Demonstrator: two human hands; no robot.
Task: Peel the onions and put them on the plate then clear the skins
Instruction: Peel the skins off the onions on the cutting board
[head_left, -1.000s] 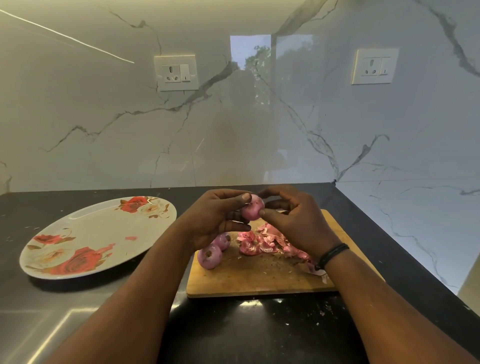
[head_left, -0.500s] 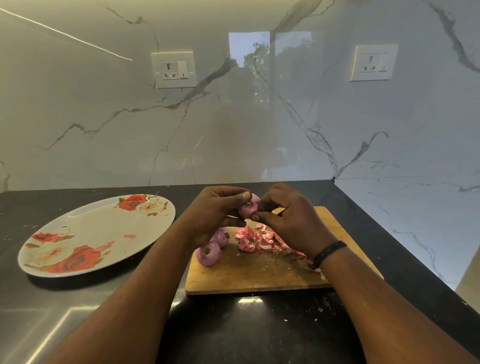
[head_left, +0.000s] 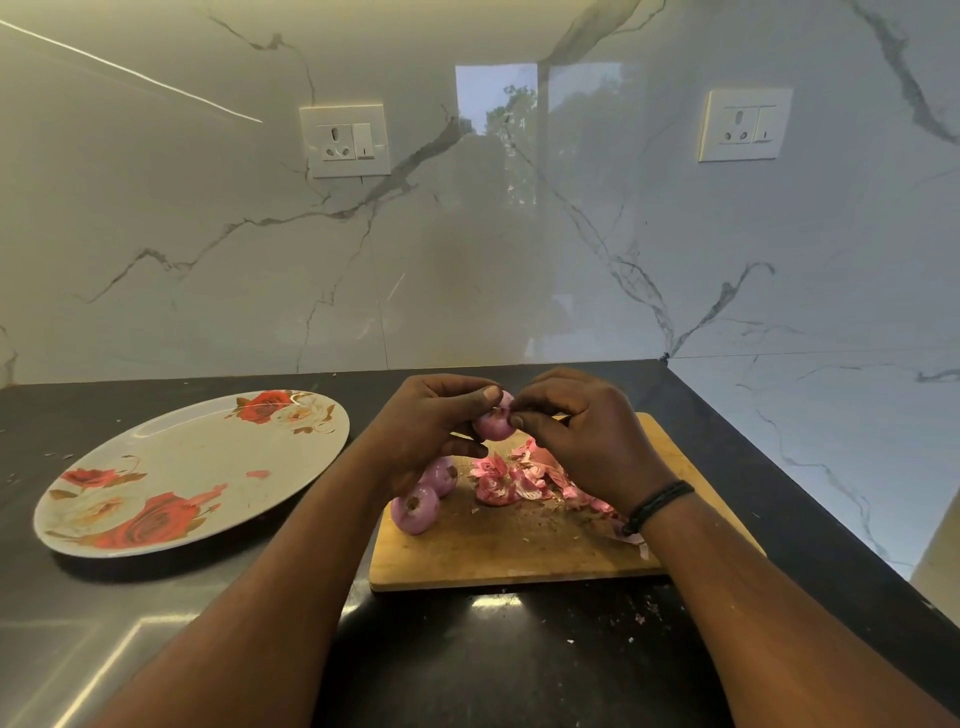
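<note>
Over cutting board (head_left: 519, 551), glossy pink-purple onion (head_left: 493, 423).

A glossy white marble wall (head_left: 208, 249) with grey veining rises behind a dark countertop (head_left: 493, 665) and turns a corner at the right, where a second marble panel (head_left: 831, 426) runs toward the camera. Two white switched sockets (head_left: 344, 140) (one left of centre, the other (head_left: 744, 124) to the right) are set into the back wall. The polished stone reflects a bright window and tree foliage (head_left: 498, 114); pale glare streaks the counter's near left.
</note>
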